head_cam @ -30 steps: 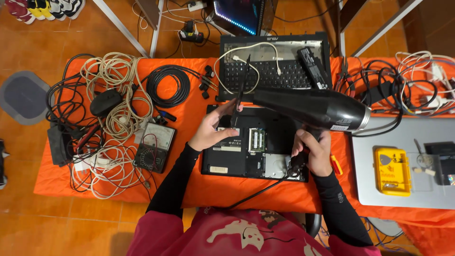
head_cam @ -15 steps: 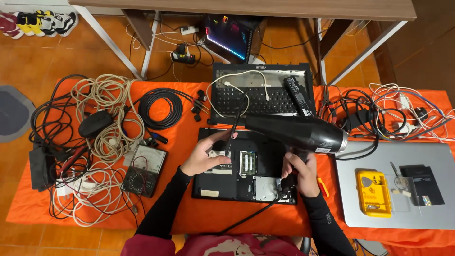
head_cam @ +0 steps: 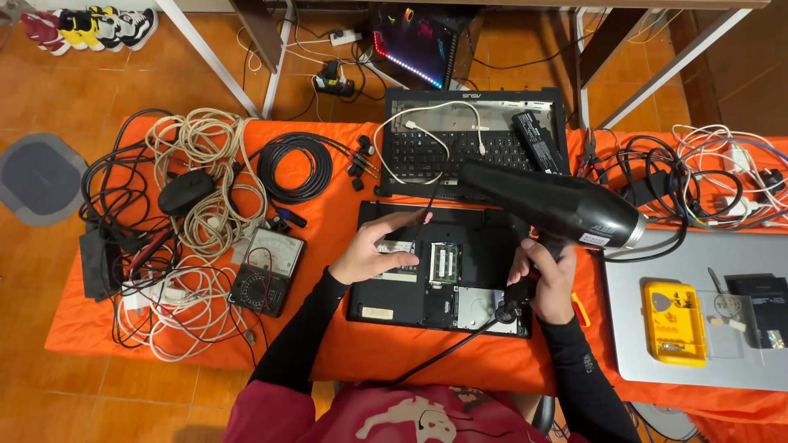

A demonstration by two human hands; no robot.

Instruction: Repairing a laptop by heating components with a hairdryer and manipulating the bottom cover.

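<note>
The right hand [head_cam: 543, 275] is gripping a black hair dryer [head_cam: 554, 205] by its handle, fingers wrapped shut; the left hand [head_cam: 373, 250], fingers loosely open, is resting on the opened laptop base [head_cam: 476, 246] at nine o'clock.

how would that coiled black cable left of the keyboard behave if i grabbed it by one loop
The coiled black cable would probably sag and unwind, since no tie is visible on its loops. Its loose plug ends would likely drag across the orange cloth. It looks thick, so fairly heavy.

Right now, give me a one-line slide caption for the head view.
Right hand grips a black hair dryer above an opened black laptop base; left hand rests on it, orange cloth-covered table.
</note>
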